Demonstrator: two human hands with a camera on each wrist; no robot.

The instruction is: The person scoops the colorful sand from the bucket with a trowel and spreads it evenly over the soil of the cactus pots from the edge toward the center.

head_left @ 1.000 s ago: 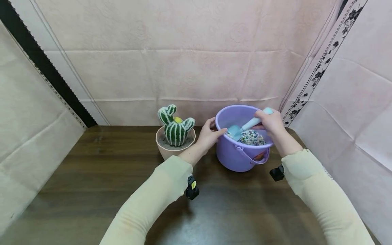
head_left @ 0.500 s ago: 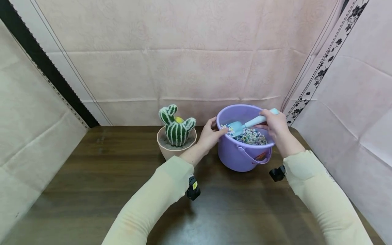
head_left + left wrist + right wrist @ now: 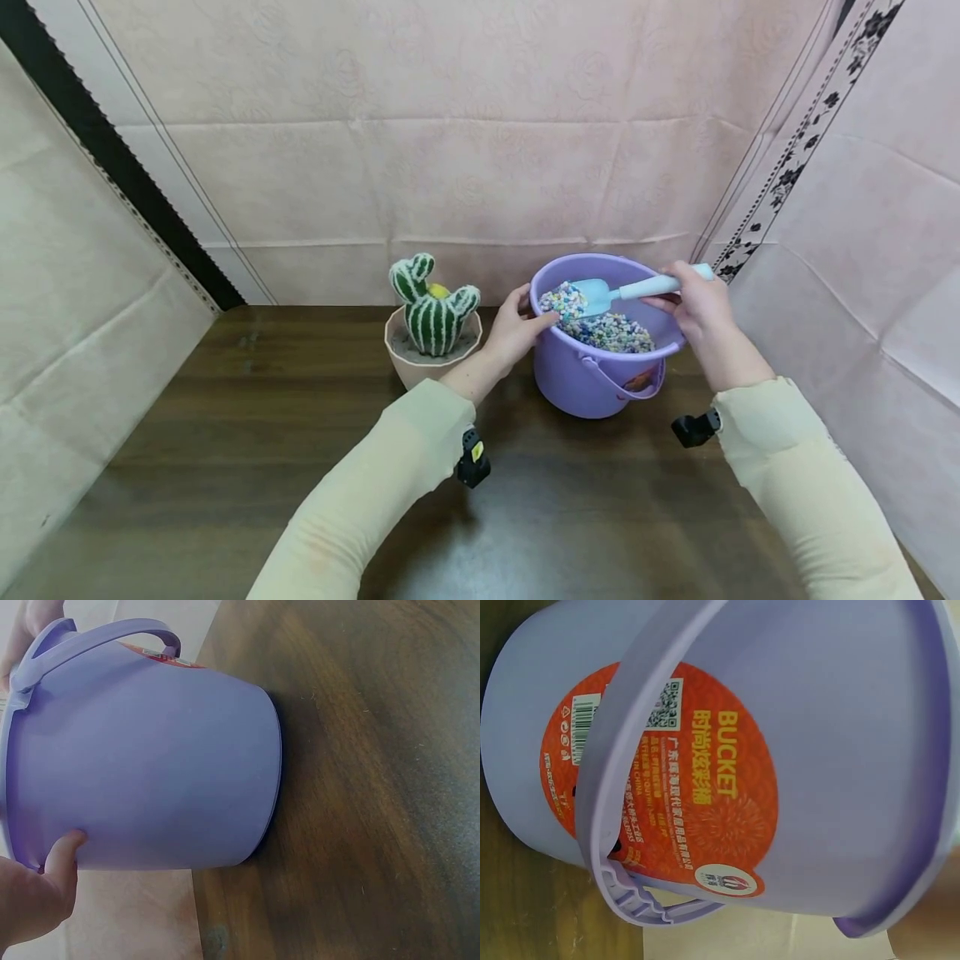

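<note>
A purple bucket (image 3: 577,387) stands upright at the back right of the table, with small multicoloured pebbles (image 3: 617,335) inside. My left hand (image 3: 517,329) grips the bucket's rim on its left side, thumb in front; the left wrist view shows a fingertip pressing the purple wall. With my right hand (image 3: 701,304) I hold the light blue handle of a small shovel (image 3: 596,296) over the bucket's right rim. The shovel's blade lies inside the bucket, at the pebbles' surface. In the right wrist view the bucket's handle (image 3: 604,772) hangs across an orange label (image 3: 727,780).
Left of the bucket stands a knitted green cactus (image 3: 433,325) in a pale pink pot (image 3: 408,371), close to my left forearm. Pale cloth walls (image 3: 480,183) enclose the dark wooden table (image 3: 315,358) behind and at both sides.
My right hand has moved to the right, drawing the shovel along. Its blade has shifted right and up from the bucket's left side, and more pebbles show there. My left hand stays on the rim.
</note>
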